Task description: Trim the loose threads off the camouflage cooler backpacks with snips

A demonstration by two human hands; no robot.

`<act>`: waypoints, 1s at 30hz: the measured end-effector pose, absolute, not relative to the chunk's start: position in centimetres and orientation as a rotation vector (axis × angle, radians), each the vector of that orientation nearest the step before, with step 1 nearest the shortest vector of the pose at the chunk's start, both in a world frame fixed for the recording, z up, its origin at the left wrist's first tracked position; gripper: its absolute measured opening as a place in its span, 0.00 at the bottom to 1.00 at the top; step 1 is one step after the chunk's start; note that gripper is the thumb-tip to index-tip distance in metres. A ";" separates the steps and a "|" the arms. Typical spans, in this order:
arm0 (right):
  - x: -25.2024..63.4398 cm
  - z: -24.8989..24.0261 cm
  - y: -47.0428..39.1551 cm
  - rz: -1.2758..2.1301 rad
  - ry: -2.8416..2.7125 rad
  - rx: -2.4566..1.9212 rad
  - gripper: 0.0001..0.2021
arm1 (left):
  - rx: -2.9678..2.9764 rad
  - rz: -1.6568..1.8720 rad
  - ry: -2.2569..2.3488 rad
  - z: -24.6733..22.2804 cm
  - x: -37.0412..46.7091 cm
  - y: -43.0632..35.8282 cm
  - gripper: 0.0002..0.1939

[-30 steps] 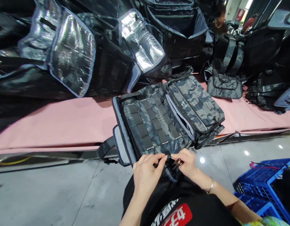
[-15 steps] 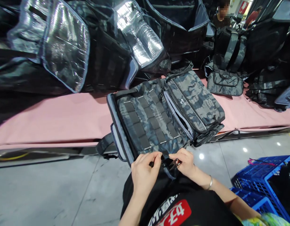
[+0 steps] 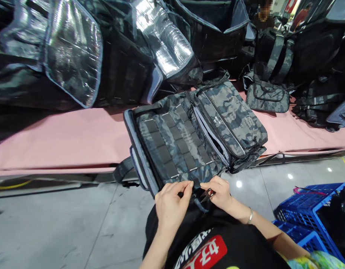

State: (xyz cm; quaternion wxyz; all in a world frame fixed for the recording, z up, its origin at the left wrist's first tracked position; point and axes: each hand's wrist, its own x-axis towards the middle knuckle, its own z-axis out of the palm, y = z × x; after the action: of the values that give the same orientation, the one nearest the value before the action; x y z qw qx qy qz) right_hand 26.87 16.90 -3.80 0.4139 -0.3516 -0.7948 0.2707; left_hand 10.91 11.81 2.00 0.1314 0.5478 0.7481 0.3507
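Note:
A grey-black camouflage backpack (image 3: 172, 140) lies across the bench edge, its near end against my body. Rows of dark webbing cross its main panel, and the front pocket (image 3: 227, 117) is partly unzipped, showing grey lining. My left hand (image 3: 172, 201) is closed in a pinch at the near edge of the bag; what sits between thumb and forefinger is too small to make out. Just to its right, my right hand (image 3: 220, 192) is closed around small dark thread snips (image 3: 206, 195), blades pointing left. Its thumb and forefinger also pinch close to the bag's edge.
Black bags with a silver foil lining (image 3: 74, 52) crowd the back of the pink-covered bench (image 3: 63, 140). A small camouflage bag (image 3: 267, 97) lies at right. Blue crates (image 3: 304, 207) stand on the floor at lower right. A person (image 3: 263, 15) is in the background.
The view has shifted slightly. Both hands keep the same pinching pose at the bag's near edge, and the snips stay in my right hand.

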 end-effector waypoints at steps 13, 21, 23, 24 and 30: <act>26.7 -3.1 17.0 0.631 -1.963 -0.823 0.16 | 1.428 1.298 2.181 1.3 11.7 11.4 0.12; 26.5 -3.2 17.1 0.591 -1.910 -0.766 0.15 | 1.283 1.152 2.194 2.1 11.0 11.2 0.19; 26.5 -3.3 17.1 0.589 -1.920 -0.774 0.14 | 1.429 1.047 2.194 2.4 10.9 11.5 0.19; 26.5 -3.3 17.1 0.592 -1.928 -0.782 0.14 | 1.490 1.006 2.196 2.5 10.9 11.6 0.18; 26.6 -1.7 16.8 0.714 -1.956 -0.827 0.14 | 1.563 1.093 2.240 1.9 11.3 11.8 0.15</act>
State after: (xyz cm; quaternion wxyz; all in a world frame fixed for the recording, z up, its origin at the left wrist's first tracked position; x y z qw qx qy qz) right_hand 26.58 16.75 -1.67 0.4356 -0.3322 -0.7859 0.2870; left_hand 11.26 11.80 1.85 0.0997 0.5285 0.7577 0.3696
